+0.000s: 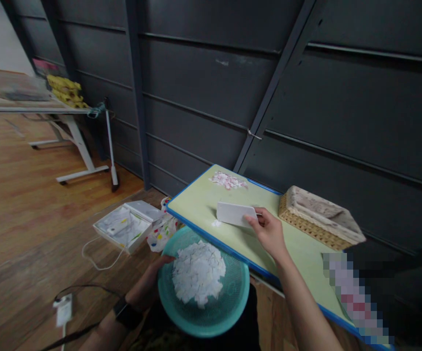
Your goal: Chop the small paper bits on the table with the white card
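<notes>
My left hand (151, 277) grips the left rim of a round teal mesh basket (238, 297), its thumb over the edge. A heap of torn white paper pieces (198, 273) lies inside the basket, which is level with the near edge of the table. Above the light yellow tabletop (192, 197), my right hand (268, 230) pinches the right end of a flat white rectangular board (231, 213), held on edge. By the board's lower left corner lie a few small white scraps (216, 223). Farther back is a pile of pinkish-white scraps (229, 180).
A cloth-lined wicker basket (306, 224) stands along the table's far side. On the floor at left sit an open white box (123, 226), a coloured-pattern bag (163, 231) and a power strip (64, 309) with cables. Behind the table rises a dark panelled wall (211, 73).
</notes>
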The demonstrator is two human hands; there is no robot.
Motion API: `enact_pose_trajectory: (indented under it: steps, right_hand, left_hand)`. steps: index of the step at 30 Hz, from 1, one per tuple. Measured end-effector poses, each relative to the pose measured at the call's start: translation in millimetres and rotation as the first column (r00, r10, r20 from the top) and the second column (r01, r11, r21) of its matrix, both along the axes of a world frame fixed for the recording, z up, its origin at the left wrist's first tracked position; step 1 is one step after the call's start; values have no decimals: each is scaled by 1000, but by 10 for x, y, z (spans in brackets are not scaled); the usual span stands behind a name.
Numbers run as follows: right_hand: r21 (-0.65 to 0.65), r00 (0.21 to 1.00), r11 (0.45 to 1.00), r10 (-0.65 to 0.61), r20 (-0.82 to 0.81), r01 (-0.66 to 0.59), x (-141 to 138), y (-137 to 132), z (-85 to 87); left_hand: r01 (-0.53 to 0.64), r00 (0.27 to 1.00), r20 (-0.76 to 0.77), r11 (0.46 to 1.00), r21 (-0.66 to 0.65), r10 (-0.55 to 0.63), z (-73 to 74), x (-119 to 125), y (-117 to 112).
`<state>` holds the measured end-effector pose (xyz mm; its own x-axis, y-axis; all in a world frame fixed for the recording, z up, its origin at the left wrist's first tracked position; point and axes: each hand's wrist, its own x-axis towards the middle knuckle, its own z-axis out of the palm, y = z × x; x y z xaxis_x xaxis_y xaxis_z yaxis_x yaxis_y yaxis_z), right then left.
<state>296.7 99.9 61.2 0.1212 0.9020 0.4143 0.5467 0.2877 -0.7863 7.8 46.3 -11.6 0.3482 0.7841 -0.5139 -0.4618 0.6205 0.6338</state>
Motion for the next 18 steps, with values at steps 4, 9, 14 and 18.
enact_pose_trajectory:
  steps: [4,9,14,18]
  right_hand:
    - [23,999,999,-32,7,32,15,-37,7]
    - [48,995,999,-24,100,20,-15,-81,-17]
    - [118,955,990,-103,279,72,60,-50,-18]
    - [140,943,986,-132,306,92,71,-46,7]
  left_hand:
    - [-10,1000,7,1000,-3,10,-27,-9,-5]
    - [-35,999,-3,999,-12,35,30,11,-15]
    - [-45,999,-11,998,-36,44,64,20,-18]
    - [-28,1000,-13,999,-28,28,54,3,-9]
